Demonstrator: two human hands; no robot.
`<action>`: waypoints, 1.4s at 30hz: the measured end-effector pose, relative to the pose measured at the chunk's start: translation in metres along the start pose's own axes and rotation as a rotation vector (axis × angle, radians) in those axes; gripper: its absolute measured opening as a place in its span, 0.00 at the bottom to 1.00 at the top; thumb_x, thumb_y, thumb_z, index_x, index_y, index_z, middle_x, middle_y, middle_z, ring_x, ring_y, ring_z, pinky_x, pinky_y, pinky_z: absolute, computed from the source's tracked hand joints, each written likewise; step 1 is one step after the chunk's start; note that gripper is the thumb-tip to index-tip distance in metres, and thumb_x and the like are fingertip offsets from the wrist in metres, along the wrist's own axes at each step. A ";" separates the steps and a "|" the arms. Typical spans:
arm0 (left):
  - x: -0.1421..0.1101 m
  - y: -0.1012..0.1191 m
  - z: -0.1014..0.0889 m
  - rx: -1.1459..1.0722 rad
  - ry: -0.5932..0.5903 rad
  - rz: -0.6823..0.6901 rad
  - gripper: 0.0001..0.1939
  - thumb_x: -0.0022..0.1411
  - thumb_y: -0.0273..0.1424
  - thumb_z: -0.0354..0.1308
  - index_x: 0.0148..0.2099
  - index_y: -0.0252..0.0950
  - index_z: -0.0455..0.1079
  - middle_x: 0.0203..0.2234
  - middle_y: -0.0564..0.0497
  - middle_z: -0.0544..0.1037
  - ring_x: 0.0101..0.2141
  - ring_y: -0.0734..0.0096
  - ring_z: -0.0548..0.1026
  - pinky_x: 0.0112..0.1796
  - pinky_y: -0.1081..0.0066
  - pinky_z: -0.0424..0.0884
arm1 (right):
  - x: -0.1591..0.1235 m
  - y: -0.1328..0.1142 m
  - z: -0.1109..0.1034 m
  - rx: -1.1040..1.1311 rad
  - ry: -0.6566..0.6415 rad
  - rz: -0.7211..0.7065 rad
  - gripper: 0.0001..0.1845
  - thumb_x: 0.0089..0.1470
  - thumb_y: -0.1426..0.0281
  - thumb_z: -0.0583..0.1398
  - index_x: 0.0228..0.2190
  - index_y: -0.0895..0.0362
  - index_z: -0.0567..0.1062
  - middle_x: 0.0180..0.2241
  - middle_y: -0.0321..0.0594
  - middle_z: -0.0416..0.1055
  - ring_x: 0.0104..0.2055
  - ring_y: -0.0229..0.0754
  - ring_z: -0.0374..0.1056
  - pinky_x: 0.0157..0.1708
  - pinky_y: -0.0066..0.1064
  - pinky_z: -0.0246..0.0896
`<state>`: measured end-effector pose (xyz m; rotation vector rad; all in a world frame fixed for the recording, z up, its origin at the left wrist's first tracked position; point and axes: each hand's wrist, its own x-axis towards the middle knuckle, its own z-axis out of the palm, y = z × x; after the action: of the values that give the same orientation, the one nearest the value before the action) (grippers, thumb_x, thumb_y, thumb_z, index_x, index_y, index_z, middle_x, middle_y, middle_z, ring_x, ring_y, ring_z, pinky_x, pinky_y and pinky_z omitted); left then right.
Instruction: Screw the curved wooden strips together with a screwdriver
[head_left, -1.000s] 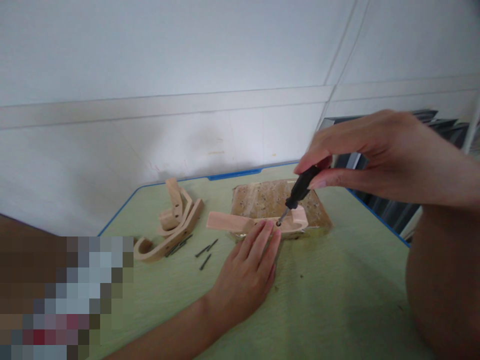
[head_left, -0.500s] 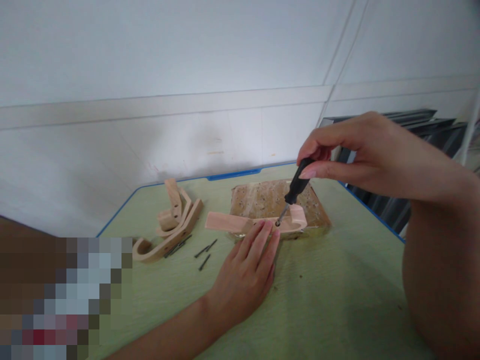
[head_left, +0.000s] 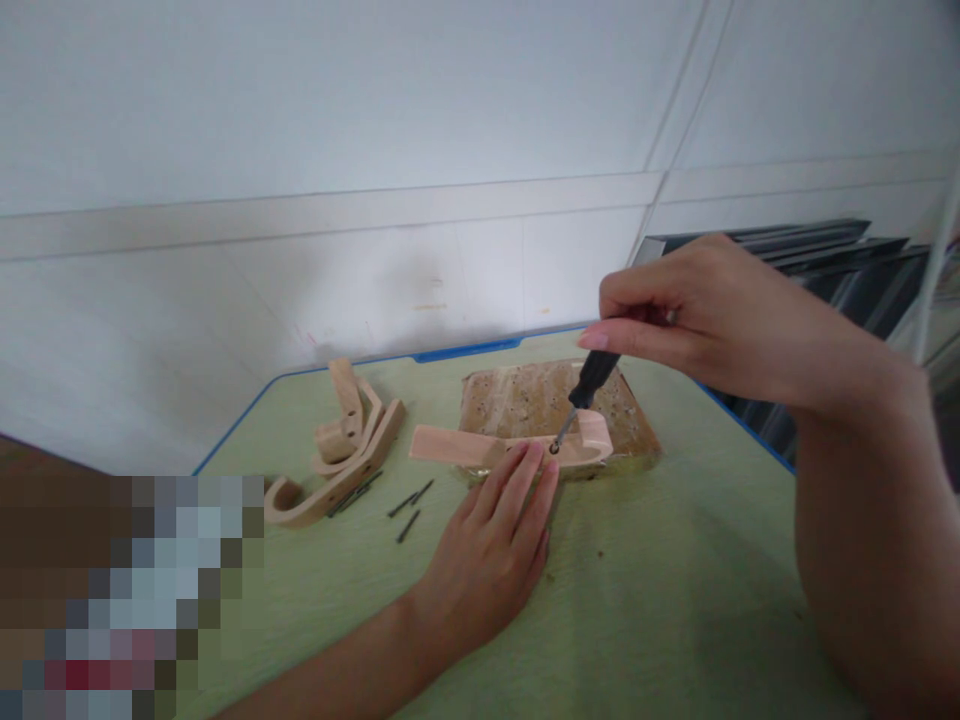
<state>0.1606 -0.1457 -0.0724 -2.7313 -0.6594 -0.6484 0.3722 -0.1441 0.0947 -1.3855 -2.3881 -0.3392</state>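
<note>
My right hand [head_left: 660, 315] is closed round the black handle of a screwdriver [head_left: 595, 376], with the thumb lying along its upper part. The shaft slants down to the left, and its tip meets a hole in a pale curved wooden hook [head_left: 457, 446]. Fingertips of my left hand [head_left: 495, 545] press on that hook's near edge beside the hole, holding it down; the left thumb is hidden. Underneath lies a brown block wrapped in clear film or tape [head_left: 525, 395], its top dotted with small holes. Whether a screw sits under the tip is too small to tell.
More wooden hooks [head_left: 367, 470] lie at the left of the green table [head_left: 637, 600], with several dark screws [head_left: 409, 525] nearby. A blue rim [head_left: 465, 350] edges the table against a white wall. Dark metal profiles [head_left: 825, 260] stand behind my right arm.
My right hand has turned about the screwdriver handle, its thumb shifting left and its wrist dropping slightly. The screwdriver tip, the hook and my left hand stay nearly in place.
</note>
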 end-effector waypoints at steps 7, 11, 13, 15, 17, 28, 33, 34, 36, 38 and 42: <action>0.000 0.000 0.000 0.001 -0.002 0.002 0.28 0.57 0.26 0.50 0.59 0.24 0.49 0.57 0.35 0.53 0.58 0.52 0.48 0.52 0.57 0.59 | 0.001 -0.006 0.004 0.017 0.046 0.026 0.28 0.54 0.55 0.47 0.11 0.60 0.56 0.14 0.29 0.39 0.18 0.28 0.37 0.19 0.28 0.33; 0.000 0.000 -0.001 -0.007 -0.006 -0.004 0.28 0.57 0.26 0.48 0.59 0.24 0.49 0.57 0.36 0.53 0.58 0.52 0.48 0.52 0.56 0.60 | 0.000 -0.006 0.004 0.060 0.044 0.021 0.28 0.54 0.57 0.49 0.10 0.60 0.57 0.15 0.29 0.38 0.18 0.28 0.36 0.20 0.28 0.32; 0.001 0.000 -0.002 -0.013 -0.007 -0.008 0.27 0.58 0.26 0.48 0.59 0.25 0.49 0.57 0.36 0.53 0.58 0.53 0.48 0.52 0.56 0.60 | 0.000 -0.005 0.004 0.083 0.050 -0.001 0.26 0.53 0.58 0.51 0.12 0.60 0.61 0.14 0.29 0.41 0.17 0.28 0.38 0.19 0.28 0.34; 0.001 0.001 -0.002 -0.018 -0.009 -0.010 0.27 0.58 0.26 0.48 0.59 0.24 0.49 0.57 0.36 0.53 0.58 0.53 0.48 0.52 0.56 0.60 | 0.001 -0.004 0.005 0.112 0.074 -0.038 0.19 0.52 0.60 0.54 0.17 0.60 0.67 0.13 0.29 0.49 0.17 0.28 0.44 0.19 0.27 0.38; 0.001 0.001 -0.003 -0.018 -0.010 -0.011 0.27 0.57 0.26 0.48 0.59 0.24 0.49 0.57 0.35 0.53 0.58 0.53 0.48 0.52 0.57 0.60 | 0.002 -0.004 0.005 0.152 0.118 -0.088 0.11 0.50 0.64 0.57 0.23 0.59 0.70 0.16 0.30 0.58 0.19 0.29 0.52 0.20 0.26 0.44; 0.000 0.000 -0.002 -0.002 -0.012 -0.007 0.27 0.57 0.27 0.49 0.58 0.24 0.51 0.57 0.36 0.54 0.58 0.53 0.48 0.53 0.58 0.59 | -0.004 -0.002 -0.007 0.303 -0.026 -0.161 0.12 0.53 0.70 0.54 0.40 0.57 0.71 0.37 0.38 0.70 0.37 0.38 0.65 0.34 0.28 0.58; 0.001 0.001 -0.003 -0.008 -0.016 -0.009 0.27 0.57 0.26 0.49 0.58 0.24 0.50 0.57 0.36 0.54 0.58 0.53 0.48 0.53 0.58 0.59 | -0.009 0.001 -0.010 0.272 -0.003 -0.140 0.11 0.52 0.69 0.55 0.38 0.55 0.72 0.35 0.36 0.72 0.35 0.38 0.66 0.30 0.28 0.58; 0.001 0.001 -0.003 -0.011 -0.017 -0.011 0.27 0.58 0.26 0.48 0.58 0.24 0.50 0.57 0.36 0.54 0.58 0.53 0.48 0.53 0.57 0.59 | -0.009 0.001 -0.010 0.265 0.003 -0.140 0.11 0.52 0.68 0.55 0.38 0.55 0.72 0.35 0.36 0.72 0.34 0.38 0.66 0.30 0.28 0.58; 0.001 0.001 -0.003 -0.015 -0.012 -0.015 0.27 0.58 0.26 0.48 0.58 0.24 0.50 0.56 0.36 0.54 0.58 0.53 0.48 0.52 0.57 0.59 | -0.009 0.000 -0.010 0.260 0.006 -0.149 0.11 0.52 0.67 0.55 0.37 0.55 0.72 0.34 0.36 0.72 0.33 0.37 0.66 0.29 0.27 0.58; 0.001 0.001 -0.003 -0.016 -0.006 -0.014 0.27 0.58 0.26 0.48 0.58 0.24 0.50 0.56 0.35 0.55 0.58 0.53 0.48 0.52 0.57 0.60 | -0.009 -0.001 -0.011 0.263 0.003 -0.157 0.11 0.52 0.66 0.55 0.36 0.55 0.73 0.33 0.36 0.72 0.32 0.37 0.66 0.27 0.27 0.57; 0.001 0.001 -0.002 -0.018 -0.009 -0.017 0.27 0.58 0.26 0.48 0.58 0.24 0.50 0.56 0.35 0.54 0.58 0.53 0.48 0.52 0.57 0.60 | -0.008 -0.002 -0.011 0.245 0.004 -0.127 0.11 0.51 0.63 0.55 0.35 0.54 0.73 0.31 0.36 0.72 0.30 0.37 0.65 0.25 0.28 0.56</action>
<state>0.1607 -0.1467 -0.0706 -2.7502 -0.6824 -0.6490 0.3762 -0.1556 0.1012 -1.1270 -2.4248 -0.0765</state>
